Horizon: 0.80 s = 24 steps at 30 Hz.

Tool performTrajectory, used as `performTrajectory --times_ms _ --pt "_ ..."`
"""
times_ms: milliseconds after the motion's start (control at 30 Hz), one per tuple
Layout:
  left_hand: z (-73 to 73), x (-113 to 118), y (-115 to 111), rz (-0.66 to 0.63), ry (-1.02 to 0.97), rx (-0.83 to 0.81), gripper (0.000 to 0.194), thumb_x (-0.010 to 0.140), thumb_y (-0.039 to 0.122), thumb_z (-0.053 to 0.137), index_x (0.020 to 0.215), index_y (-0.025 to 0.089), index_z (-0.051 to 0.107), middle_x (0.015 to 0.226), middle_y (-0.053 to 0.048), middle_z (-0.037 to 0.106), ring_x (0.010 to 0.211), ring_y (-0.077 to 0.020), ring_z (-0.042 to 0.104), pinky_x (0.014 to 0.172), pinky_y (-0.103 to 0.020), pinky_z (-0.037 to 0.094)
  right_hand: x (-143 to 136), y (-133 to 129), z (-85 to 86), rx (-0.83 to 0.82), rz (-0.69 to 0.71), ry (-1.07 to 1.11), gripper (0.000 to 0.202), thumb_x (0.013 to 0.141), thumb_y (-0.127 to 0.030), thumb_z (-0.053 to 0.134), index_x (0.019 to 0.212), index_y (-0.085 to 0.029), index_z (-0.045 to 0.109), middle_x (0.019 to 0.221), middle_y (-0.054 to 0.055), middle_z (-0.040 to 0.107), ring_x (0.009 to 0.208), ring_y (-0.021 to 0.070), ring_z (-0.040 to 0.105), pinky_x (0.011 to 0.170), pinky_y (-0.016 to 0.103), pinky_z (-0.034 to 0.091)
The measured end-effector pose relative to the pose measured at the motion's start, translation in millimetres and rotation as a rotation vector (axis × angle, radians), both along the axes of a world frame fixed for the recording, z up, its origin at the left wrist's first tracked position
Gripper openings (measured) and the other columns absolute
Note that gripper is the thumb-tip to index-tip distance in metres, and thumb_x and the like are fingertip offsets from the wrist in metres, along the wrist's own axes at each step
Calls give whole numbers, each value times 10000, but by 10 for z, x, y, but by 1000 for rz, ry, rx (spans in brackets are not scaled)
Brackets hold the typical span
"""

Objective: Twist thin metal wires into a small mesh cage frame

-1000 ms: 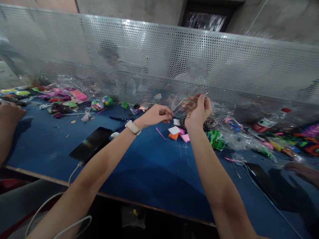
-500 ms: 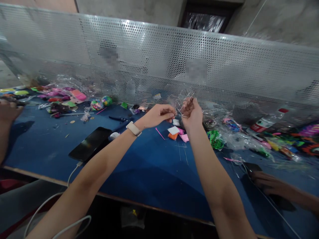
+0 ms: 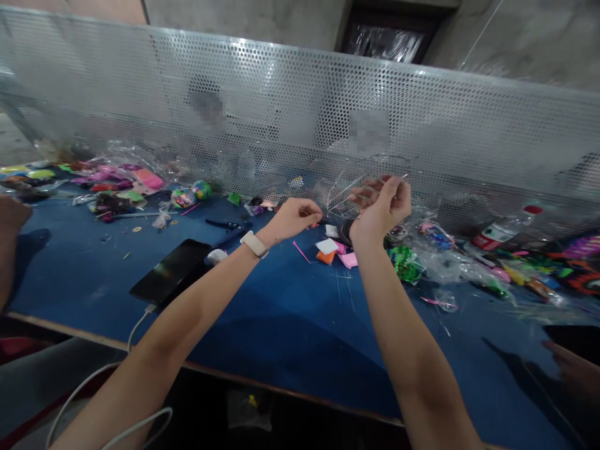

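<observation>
Thin clear strands or wires (image 3: pixel 347 195) stretch between my two hands, in front of the perforated metal screen. My left hand (image 3: pixel 300 217), with a light band on its wrist, is pinched at the near end of them; what lies in the fingertips is too small to name. My right hand (image 3: pixel 387 203) is raised palm up, its fingers curled round the strands. Below the hands lie a white square packet (image 3: pixel 327 245), an orange packet (image 3: pixel 325 257) and a pink packet (image 3: pixel 348 260). More thin wires (image 3: pixel 344 284) rest on the blue table.
A phone (image 3: pixel 171 272) with a cable lies at left on the blue table (image 3: pixel 281 325). Coloured clay and plastic bags (image 3: pixel 122 178) fill the back left. At right are a green tinsel ball (image 3: pixel 405 264) and a bottle (image 3: pixel 506 228). Other people's hands show at both edges.
My right hand has moved right and turned, drawing away from my left, and the strands are spread wider. At right, another person's hand and dark phone have shifted toward the edge.
</observation>
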State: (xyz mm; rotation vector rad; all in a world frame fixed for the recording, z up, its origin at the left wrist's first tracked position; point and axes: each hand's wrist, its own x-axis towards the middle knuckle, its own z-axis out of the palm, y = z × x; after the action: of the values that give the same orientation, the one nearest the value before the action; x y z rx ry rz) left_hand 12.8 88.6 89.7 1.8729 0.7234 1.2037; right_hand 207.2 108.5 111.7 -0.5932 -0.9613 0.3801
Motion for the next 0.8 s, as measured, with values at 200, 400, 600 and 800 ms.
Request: performTrajectory --times_ms 200,400,600,800 --pt "27 51 -81 -95 -129 -231 114 1012 175 744 939 136 822 865 -79 808 761 -119 745 739 -263 613 -182 -245 77 -37 -23 3 384 1056 -721 594 1102 -345 660 1045 45 797 911 254 863 617 357 690" --pt "3 90 -64 21 -49 -64 325 1086 261 675 784 152 726 736 -41 745 654 -118 719 696 -267 603 -299 -437 117 -57 38 -58 385 1034 -704 676 1068 -321 660 1003 30 801 913 232 865 643 324 710" --pt "-26 82 -28 29 -19 6 258 1054 260 695 826 155 755 756 -52 776 670 -127 726 708 -275 595 -274 -339 92 24 -31 -88 445 1039 -744 636 1058 -300 652 932 18 775 810 211 844 614 332 694" --pt "-60 109 -42 55 -21 99 258 1032 269 707 809 158 772 745 -53 769 674 -140 705 683 -289 567 -171 -115 15 61 -12 -103 496 1054 -793 569 1140 -309 633 933 6 755 689 186 810 574 332 669"
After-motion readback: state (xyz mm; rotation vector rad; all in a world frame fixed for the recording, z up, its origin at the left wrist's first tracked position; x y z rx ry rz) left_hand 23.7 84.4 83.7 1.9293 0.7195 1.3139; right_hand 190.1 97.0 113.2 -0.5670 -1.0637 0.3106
